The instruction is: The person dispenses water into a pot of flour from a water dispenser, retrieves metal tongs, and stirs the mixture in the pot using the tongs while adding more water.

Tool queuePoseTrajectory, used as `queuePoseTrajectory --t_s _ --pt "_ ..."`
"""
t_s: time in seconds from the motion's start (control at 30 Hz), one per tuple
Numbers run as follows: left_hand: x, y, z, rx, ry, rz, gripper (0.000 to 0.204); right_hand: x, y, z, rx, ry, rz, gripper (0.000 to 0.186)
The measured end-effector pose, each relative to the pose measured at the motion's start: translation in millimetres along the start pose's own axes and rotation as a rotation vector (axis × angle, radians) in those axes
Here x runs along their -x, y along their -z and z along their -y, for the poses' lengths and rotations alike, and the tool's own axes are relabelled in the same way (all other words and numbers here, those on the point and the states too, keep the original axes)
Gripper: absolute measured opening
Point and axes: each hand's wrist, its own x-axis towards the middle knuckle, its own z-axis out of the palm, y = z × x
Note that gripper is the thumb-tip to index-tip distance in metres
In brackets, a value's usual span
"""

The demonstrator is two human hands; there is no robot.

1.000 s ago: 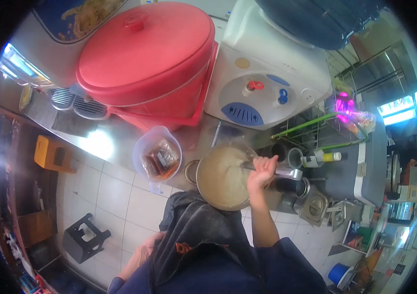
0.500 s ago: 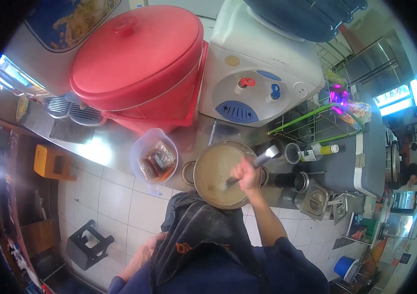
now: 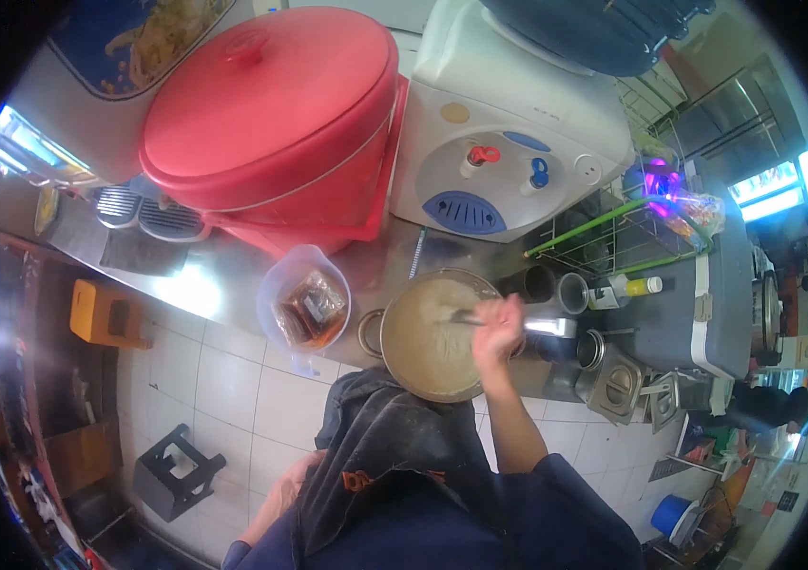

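A round metal pot (image 3: 373, 332) with loop handles stands at the counter's front edge, in front of me. Cloudy, pale beige liquid (image 3: 428, 356) fills much of it. My right hand (image 3: 498, 329) is closed around a long-handled metal utensil (image 3: 548, 327), its flat shiny handle end pointing right. The utensil's other end dips into the liquid, so its shape is hidden. Down by my left side, my left hand (image 3: 301, 470) rests against the dark apron (image 3: 366, 446); its fingers are hidden behind the cloth.
Left of the pot stands a translucent plastic jug (image 3: 268, 294) holding wrapped brown packets. Behind are a large red lidded tub (image 3: 271, 114) and a white water dispenser (image 3: 518, 123). Dark cups (image 3: 534, 283), a bottle (image 3: 637, 287) and a green rack (image 3: 604, 228) crowd the right. A black stool (image 3: 176, 470) stands on the floor.
My right hand has shifted slightly right and up, and the utensil has swung: its dipped end moved from the pot's near side toward its far side. The left hand stays at my side.
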Motion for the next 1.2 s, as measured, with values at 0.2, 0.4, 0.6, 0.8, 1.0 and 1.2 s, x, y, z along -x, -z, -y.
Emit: queuePoseTrajectory --t_s 0.2,0.4,0.6,0.8,1.0,1.2 --pt "1 4 0 -0.001 0.005 -0.005 0.030 -12 14 22 0.266 -0.230 0.241 0.044" --pt "1 5 -5 -0.004 0.012 -0.001 0.029 -1 6 10 0.059 -0.061 0.206 0.040" --pt "2 4 -8 -0.014 0.033 0.012 0.029 -33 16 21 0.098 0.011 0.122 0.042" --pt "3 10 -9 -0.006 0.050 0.002 0.029 0 -8 4 0.268 -0.416 0.299 0.044" --pt "3 5 -11 -0.006 0.060 0.011 0.029 -13 -3 2 0.017 0.084 -0.097 0.052" --pt "-1 8 -12 -0.008 0.060 0.026 0.028 0 -14 22 0.493 -0.182 0.185 0.053"
